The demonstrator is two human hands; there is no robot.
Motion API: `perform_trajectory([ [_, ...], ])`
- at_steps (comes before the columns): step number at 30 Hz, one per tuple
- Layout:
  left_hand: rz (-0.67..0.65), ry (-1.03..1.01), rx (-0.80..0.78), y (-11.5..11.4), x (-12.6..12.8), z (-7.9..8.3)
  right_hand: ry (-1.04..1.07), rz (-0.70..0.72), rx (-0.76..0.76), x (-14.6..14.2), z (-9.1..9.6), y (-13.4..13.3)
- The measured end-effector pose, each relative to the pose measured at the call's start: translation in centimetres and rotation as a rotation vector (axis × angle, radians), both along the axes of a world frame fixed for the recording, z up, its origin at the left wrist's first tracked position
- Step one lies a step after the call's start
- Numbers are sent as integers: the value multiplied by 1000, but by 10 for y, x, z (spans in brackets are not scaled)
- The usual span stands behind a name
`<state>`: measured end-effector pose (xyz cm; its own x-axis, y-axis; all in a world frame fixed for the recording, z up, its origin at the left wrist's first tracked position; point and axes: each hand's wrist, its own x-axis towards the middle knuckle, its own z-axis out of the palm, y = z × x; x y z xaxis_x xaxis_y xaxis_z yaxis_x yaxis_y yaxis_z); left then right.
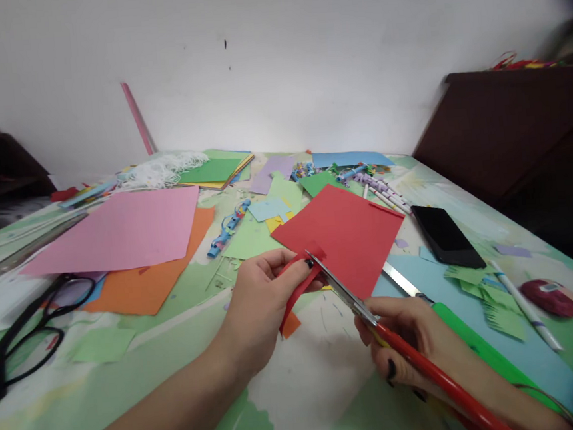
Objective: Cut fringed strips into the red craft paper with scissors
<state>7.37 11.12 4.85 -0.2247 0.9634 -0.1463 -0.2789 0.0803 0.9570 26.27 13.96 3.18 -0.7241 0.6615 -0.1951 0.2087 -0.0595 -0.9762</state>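
Observation:
My left hand (261, 301) is closed on the near corner of a red paper sheet (345, 233), held just above the table. A narrow red strip (298, 293) curls down from that corner under my fingers. My right hand (410, 341) grips red-handled scissors (354, 303), whose metal blades point up and left into the paper's edge beside my left thumb. The blades look nearly closed on the paper.
A pink sheet (122, 229) lies over an orange sheet (156, 280) at left. Black scissors (21, 335) rest at the left edge. A black phone (446, 234), a green-handled tool (471, 343), a white pen (525, 308), paper scraps and rolled paper sticks (382, 193) lie at right.

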Motion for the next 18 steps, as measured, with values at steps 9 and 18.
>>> perform_trajectory([
  [9, 2, 6, -3, 0, 0, -1, 79, 96, -27, 4, -4, 4],
  [18, 7, 8, 11, -1, 1, -1, 34, 71, 45, 3, -5, 5],
])
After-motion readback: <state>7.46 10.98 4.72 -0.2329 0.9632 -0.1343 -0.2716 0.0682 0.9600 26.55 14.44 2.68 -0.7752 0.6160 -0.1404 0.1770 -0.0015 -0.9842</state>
